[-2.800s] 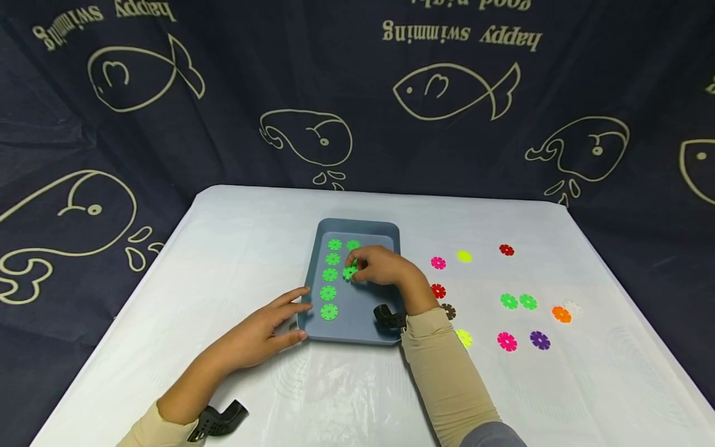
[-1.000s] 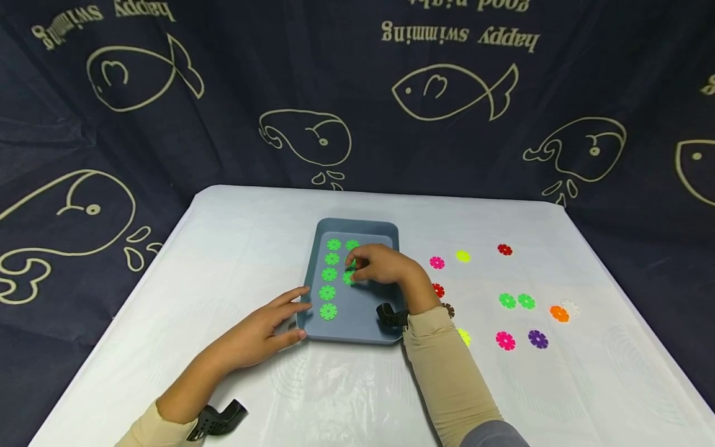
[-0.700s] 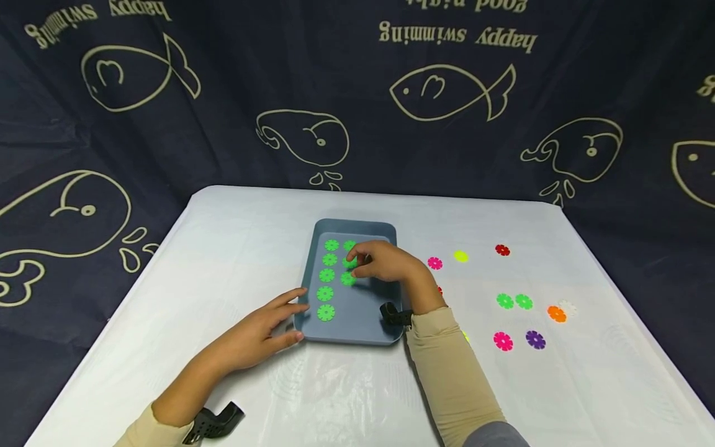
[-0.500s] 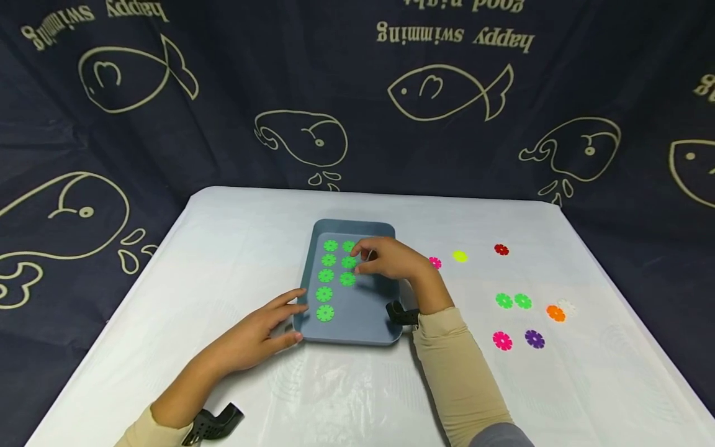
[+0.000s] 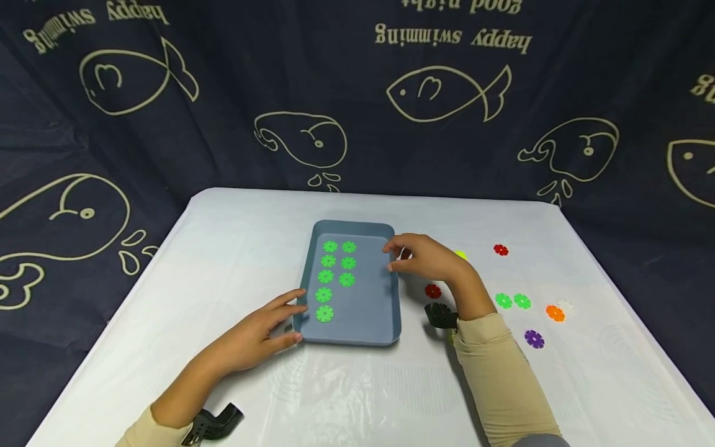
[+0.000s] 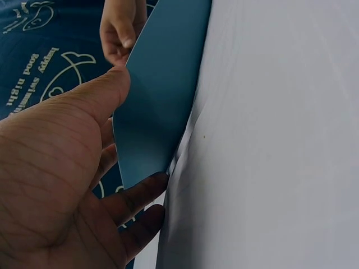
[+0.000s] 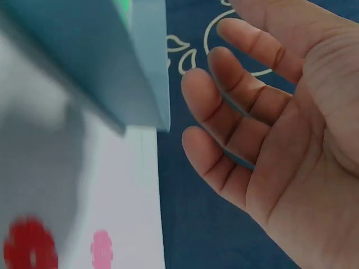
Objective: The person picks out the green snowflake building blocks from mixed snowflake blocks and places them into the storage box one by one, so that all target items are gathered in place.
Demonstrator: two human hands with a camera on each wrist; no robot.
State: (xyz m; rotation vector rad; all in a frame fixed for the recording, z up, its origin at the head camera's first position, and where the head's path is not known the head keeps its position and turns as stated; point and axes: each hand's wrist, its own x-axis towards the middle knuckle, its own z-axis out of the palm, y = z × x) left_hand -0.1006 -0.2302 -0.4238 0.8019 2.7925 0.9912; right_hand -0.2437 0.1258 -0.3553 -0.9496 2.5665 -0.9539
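A grey-blue tray (image 5: 368, 313) lies on the table with flat green notched discs inside. Several form a left column, such as the green disc (image 5: 324, 295); three form a shorter column beside it, ending at a green disc (image 5: 347, 279). My left hand (image 5: 259, 341) rests its fingertips against the tray's left side, thumb near the front corner. In the left wrist view its fingers are spread along the tray wall (image 6: 160, 95). My right hand (image 5: 427, 257) hovers over the tray's right rim, holding nothing; the right wrist view shows its fingers (image 7: 202, 95) loosely bent and apart from the tray.
Right of the tray lie loose discs: a red disc (image 5: 432, 291), a dark red disc (image 5: 501, 249), two green discs (image 5: 512, 301), an orange disc (image 5: 555, 313) touching a white disc (image 5: 567, 307), and a purple disc (image 5: 534, 339). My right arm partly covers others. A dark curtain (image 5: 357, 81) hangs behind the table.
My right hand has let go of a green disc, now third in the tray's right column, and has moved right to the rim. My left hand stays at the tray's left side.
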